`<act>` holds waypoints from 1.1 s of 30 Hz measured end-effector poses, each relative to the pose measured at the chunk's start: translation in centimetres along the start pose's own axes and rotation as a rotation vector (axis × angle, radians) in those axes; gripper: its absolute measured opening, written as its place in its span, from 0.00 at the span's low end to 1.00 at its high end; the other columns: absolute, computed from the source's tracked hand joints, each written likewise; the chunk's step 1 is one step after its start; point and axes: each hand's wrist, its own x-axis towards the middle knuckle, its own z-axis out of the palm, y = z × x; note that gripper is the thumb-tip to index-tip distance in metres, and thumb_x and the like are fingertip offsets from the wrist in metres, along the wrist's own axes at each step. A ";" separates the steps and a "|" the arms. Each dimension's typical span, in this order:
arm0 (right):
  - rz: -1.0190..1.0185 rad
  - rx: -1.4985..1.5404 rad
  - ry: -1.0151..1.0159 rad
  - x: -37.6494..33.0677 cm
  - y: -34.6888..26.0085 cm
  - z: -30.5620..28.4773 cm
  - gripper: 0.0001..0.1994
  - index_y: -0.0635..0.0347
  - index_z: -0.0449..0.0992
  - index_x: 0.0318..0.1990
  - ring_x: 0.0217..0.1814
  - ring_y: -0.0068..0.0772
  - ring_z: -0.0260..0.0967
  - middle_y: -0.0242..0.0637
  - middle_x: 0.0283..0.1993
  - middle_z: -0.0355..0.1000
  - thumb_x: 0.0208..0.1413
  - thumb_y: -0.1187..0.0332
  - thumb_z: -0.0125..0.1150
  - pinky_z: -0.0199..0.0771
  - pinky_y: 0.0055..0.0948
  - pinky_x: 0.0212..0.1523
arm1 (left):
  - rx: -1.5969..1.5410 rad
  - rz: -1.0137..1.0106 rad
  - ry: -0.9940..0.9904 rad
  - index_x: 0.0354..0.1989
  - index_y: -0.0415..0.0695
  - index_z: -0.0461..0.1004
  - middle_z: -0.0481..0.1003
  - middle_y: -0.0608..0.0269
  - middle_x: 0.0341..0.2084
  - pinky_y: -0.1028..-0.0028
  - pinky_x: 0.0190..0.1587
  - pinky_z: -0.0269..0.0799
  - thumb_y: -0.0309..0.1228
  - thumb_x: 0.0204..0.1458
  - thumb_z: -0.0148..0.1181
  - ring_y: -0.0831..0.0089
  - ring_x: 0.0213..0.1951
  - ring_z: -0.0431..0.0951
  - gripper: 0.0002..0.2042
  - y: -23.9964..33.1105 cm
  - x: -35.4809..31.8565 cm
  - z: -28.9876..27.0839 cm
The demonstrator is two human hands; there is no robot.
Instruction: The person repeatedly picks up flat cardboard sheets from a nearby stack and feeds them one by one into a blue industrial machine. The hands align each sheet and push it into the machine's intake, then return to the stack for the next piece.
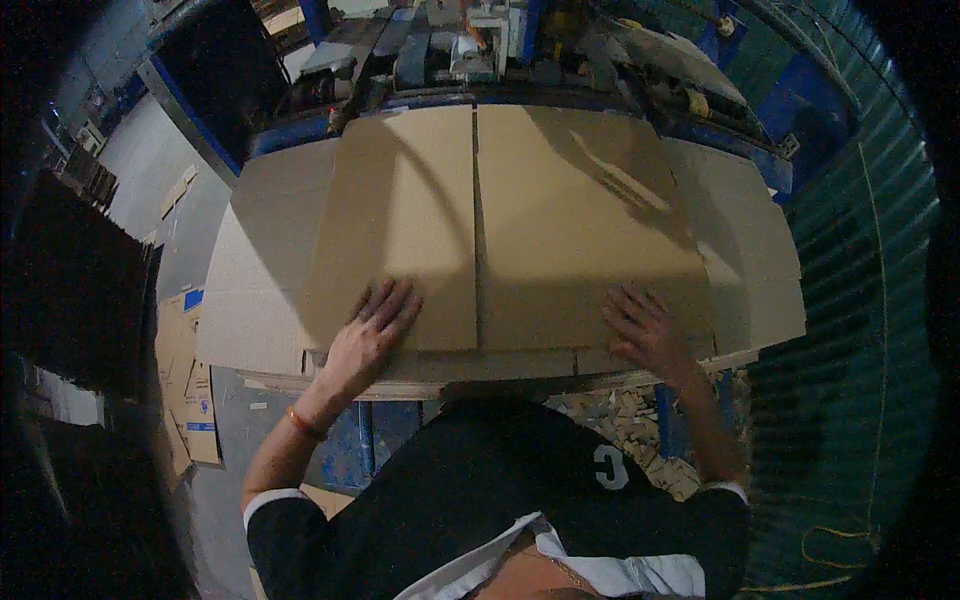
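In front of me a flat brown cardboard sheet lies on a stack of wider cardboard sheets. A narrow dark slot runs down its middle, from the far edge toward me. My left hand rests on the near left part of the top sheet, palm down with the fingers stretched out. On the near right part lies my right hand, slightly blurred, its fingers spread on the cardboard. An orange band circles my left wrist. Neither hand grasps anything.
Beyond the stack stands a blue-framed machine with rollers and belts. Cardboard scraps lie in a heap below the near right edge. Flattened cardboard lies on the grey floor at left. A green corrugated wall rises at right.
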 end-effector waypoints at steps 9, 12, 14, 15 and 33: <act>-0.299 -0.139 0.110 9.6 2.1 0.0 0.26 0.47 0.66 0.54 0.65 0.42 0.51 0.34 0.63 0.57 0.48 0.48 0.55 0.58 0.45 0.57 | -0.003 -0.005 0.308 0.61 0.46 0.57 0.56 0.56 0.61 0.58 0.65 0.45 0.28 0.51 0.46 0.59 0.63 0.54 0.25 -7.2 7.6 0.5; -0.337 -0.169 0.178 8.5 2.4 0.7 0.27 0.48 0.69 0.51 0.61 0.39 0.57 0.33 0.60 0.60 0.42 0.49 0.60 0.62 0.41 0.54 | -0.094 -0.040 0.307 0.61 0.46 0.58 0.56 0.55 0.61 0.59 0.65 0.45 0.29 0.53 0.44 0.59 0.63 0.54 0.24 -7.1 6.2 -0.5; -0.341 -0.168 0.246 6.6 3.6 0.4 0.27 0.48 0.70 0.48 0.57 0.38 0.62 0.32 0.58 0.64 0.39 0.50 0.63 0.64 0.39 0.52 | -0.132 -0.043 0.275 0.61 0.46 0.59 0.56 0.55 0.61 0.59 0.65 0.44 0.29 0.53 0.43 0.59 0.63 0.54 0.23 -5.3 3.9 -0.8; -0.334 -0.161 0.293 5.6 4.4 0.0 0.26 0.48 0.71 0.47 0.55 0.38 0.64 0.32 0.56 0.65 0.38 0.51 0.64 0.65 0.38 0.51 | -0.172 -0.075 0.214 0.61 0.46 0.59 0.56 0.55 0.61 0.59 0.65 0.44 0.29 0.53 0.42 0.59 0.63 0.54 0.23 -4.5 3.2 -1.0; 1.131 -0.111 0.901 -11.0 17.5 -0.5 0.22 0.64 0.71 0.50 0.49 0.38 0.67 0.43 0.47 0.71 0.49 0.59 0.59 0.64 0.36 0.50 | -0.023 -1.035 1.299 0.58 0.36 0.58 0.60 0.49 0.56 0.62 0.57 0.56 0.34 0.45 0.62 0.58 0.55 0.61 0.31 -13.8 -6.2 -1.0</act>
